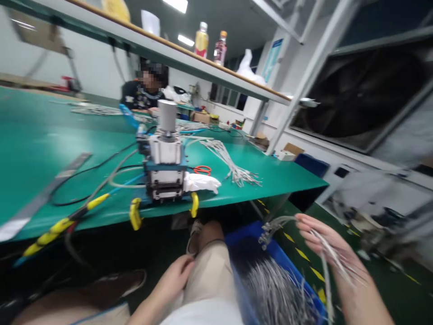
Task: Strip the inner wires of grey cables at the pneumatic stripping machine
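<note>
The green table (pixel 284 177) bears a machine (pixel 165 155), cable bundle (pixel 233 166), metal strip (pixel 45 194).

The bottom edge crops bin (pixel 287 256) and blurred cables (pixel 274 284).

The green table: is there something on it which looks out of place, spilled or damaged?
I see no clear spill or damage, though the picture is blurred. Only slightly untidy: the bundle of cables right of the machine is fanned out, its near ends splayed unevenly.
</note>
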### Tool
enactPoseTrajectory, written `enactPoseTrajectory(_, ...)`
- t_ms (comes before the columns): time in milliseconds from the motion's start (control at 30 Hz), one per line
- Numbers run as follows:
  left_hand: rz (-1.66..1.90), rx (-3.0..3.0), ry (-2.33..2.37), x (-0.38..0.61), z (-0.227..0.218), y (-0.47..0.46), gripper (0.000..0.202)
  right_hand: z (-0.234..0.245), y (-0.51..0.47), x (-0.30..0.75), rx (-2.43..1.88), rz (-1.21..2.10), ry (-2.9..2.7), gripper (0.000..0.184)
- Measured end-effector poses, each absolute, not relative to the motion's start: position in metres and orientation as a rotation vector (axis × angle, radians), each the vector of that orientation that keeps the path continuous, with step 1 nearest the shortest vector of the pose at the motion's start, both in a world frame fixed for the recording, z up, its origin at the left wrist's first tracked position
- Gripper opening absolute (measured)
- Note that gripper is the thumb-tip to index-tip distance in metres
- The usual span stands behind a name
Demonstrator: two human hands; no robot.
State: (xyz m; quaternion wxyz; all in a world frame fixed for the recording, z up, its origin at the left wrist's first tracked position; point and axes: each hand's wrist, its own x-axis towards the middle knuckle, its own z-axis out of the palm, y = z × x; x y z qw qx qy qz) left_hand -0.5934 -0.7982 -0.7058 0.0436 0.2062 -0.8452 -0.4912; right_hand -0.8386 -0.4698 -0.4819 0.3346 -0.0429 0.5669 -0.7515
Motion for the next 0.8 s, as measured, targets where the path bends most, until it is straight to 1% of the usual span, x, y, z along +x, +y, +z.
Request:
enactPoseTrajectory(100,-1.462,0.409,-2.523,-0.589,-0.633,-0.775,0.034,-0.455,-0.478,-0.816,-0.367,-1.728,1.441,0.012)
enactPoseTrajectory(133,-1.359,0.238,-2.513,-0.588,-0.607,-0.769,0.038,-0.446,-0.483,-0.808,-0.408,-1.640,1.424,0.012)
enactPoseTrajectory(233,-0.989,-0.128,-2.370,-0.588,-0.535,-0.752,0.052,-0.425,-0.510,-0.782,-0.527,-1.401,1.216,0.014)
enactPoseTrajectory(300,-0.858,-0.215,-2.331,-0.591,-0.505,-0.747,0.068,-0.419,-0.536,-0.762,-0.604,-1.305,1.099,0.014)
enactPoseTrajectory(333,-0.843,-0.218,-2.332,-0.593,-0.496,-0.747,0.073,-0.417,-0.551,-0.753,-0.631,-1.276,1.056,0.013)
enactPoseTrajectory(367,-0.873,-0.201,-2.351,-0.594,-0.491,-0.748,0.072,-0.417,-0.566,-0.745,-0.653,-1.246,1.006,0.011)
enactPoseTrajectory(400,-0.945,-0.172,-2.382,-0.596,-0.489,-0.750,0.063,-0.417,-0.580,-0.738,-0.677,-1.220,0.955,0.010)
enactPoseTrajectory(467,-1.152,-0.083,-2.431,-0.596,-0.491,-0.759,0.036,-0.418,-0.606,-0.729,-0.720,-1.196,0.858,0.007)
enactPoseTrajectory(500,-1.256,-0.033,-2.428,-0.595,-0.493,-0.765,0.030,-0.421,-0.617,-0.727,-0.743,-1.204,0.810,0.010)
enactPoseTrajectory(567,-1.429,0.059,-2.386,-0.591,-0.496,-0.777,0.033,-0.432,-0.636,-0.724,-0.763,-1.297,0.714,0.023)
enactPoseTrajectory(633,-1.557,0.136,-2.363,-0.587,-0.496,-0.788,0.039,-0.454,-0.653,-0.722,-0.717,-1.501,0.657,0.032)
enactPoseTrajectory(700,-1.643,0.179,-2.377,-0.582,-0.496,-0.797,0.041,-0.488,-0.667,-0.716,-0.615,-1.750,0.695,0.028)
enactPoseTrajectory(733,-1.660,0.183,-2.384,-0.580,-0.496,-0.799,0.040,-0.508,-0.673,-0.713,-0.595,-1.822,0.745,0.029)
enactPoseTrajectory(800,-1.634,0.178,-2.399,-0.575,-0.498,-0.801,0.037,-0.543,-0.678,-0.704,-0.708,-1.873,0.870,0.040)
